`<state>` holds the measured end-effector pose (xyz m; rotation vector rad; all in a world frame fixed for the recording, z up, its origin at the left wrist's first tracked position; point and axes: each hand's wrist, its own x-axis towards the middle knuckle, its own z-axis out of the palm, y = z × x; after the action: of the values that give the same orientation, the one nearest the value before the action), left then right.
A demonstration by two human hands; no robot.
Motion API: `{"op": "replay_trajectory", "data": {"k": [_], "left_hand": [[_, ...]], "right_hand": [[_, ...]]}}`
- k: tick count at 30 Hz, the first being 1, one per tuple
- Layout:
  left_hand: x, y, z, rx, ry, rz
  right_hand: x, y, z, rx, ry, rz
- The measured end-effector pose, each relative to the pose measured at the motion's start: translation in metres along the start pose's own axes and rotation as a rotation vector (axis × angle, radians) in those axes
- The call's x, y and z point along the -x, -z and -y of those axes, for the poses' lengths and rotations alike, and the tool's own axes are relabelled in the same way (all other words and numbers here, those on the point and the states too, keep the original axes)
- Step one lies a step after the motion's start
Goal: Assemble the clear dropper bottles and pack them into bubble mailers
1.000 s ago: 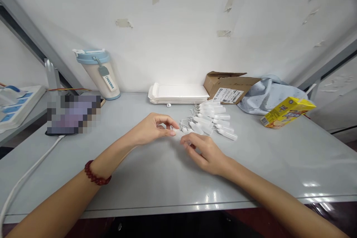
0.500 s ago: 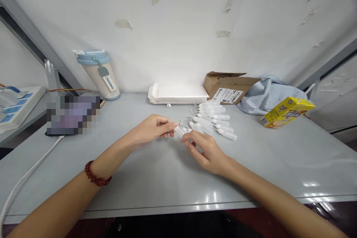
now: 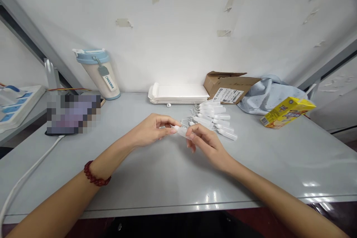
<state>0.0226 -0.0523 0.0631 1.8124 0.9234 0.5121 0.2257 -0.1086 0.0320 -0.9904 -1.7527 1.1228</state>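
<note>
Between my two hands, above the grey table (image 3: 156,178), is a small translucent plastic bottle (image 3: 182,132). My left hand (image 3: 154,131) pinches its white cap end between thumb and fingertips. Around the bottle's other end, the fingers of my right hand (image 3: 205,139) are closed. Just beyond my right hand lies a cluster of several similar bottles (image 3: 223,122), with thin curved tips or strings pointing left. A small white cap (image 3: 168,105) rests on the table behind my hands.
A stack of white trays or envelopes (image 3: 178,93) lies against the wall beside an opened cardboard box (image 3: 225,87). Grey-blue cloth (image 3: 273,91) and a yellow carton (image 3: 288,112) are at right. At left are a tumbler (image 3: 100,74), a blurred-out phone (image 3: 72,115) and a power strip (image 3: 19,108).
My right hand has shifted slightly right along the bottle and turned, now gripping its far end. The fingers of my left hand have shifted on the cap end.
</note>
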Motion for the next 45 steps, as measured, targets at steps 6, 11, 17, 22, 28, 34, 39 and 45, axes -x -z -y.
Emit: {"op": "replay_trajectory", "data": {"k": [6,11,17,22,28,34,39,45], "left_hand": [[0.0,-0.002,-0.004,0.024,0.05,-0.018],[-0.001,-0.005,-0.006,0.045,0.104,-0.006],[0.0,-0.003,-0.002,0.051,0.075,0.014],[0.001,-0.004,-0.002,0.021,0.011,-0.005],[0.002,-0.013,-0.003,0.008,-0.119,-0.106],[0.001,-0.013,-0.005,-0.033,-0.02,-0.114],[-0.002,-0.011,-0.002,0.07,0.093,-0.05],[-0.002,-0.014,-0.003,0.241,0.189,-0.057]], "right_hand": [[-0.002,0.001,0.002,-0.08,-0.022,-0.026],[0.0,0.0,0.002,0.107,0.068,-0.033],[0.001,-0.001,0.002,0.145,0.085,-0.026],[-0.002,0.001,0.003,-0.118,-0.029,-0.03],[-0.006,0.005,-0.001,-0.504,-0.203,0.011],[-0.008,0.006,0.0,-0.57,-0.236,0.003],[-0.006,0.004,0.003,-0.286,-0.115,-0.018],[-0.003,0.003,-0.008,0.459,0.23,-0.144]]}}
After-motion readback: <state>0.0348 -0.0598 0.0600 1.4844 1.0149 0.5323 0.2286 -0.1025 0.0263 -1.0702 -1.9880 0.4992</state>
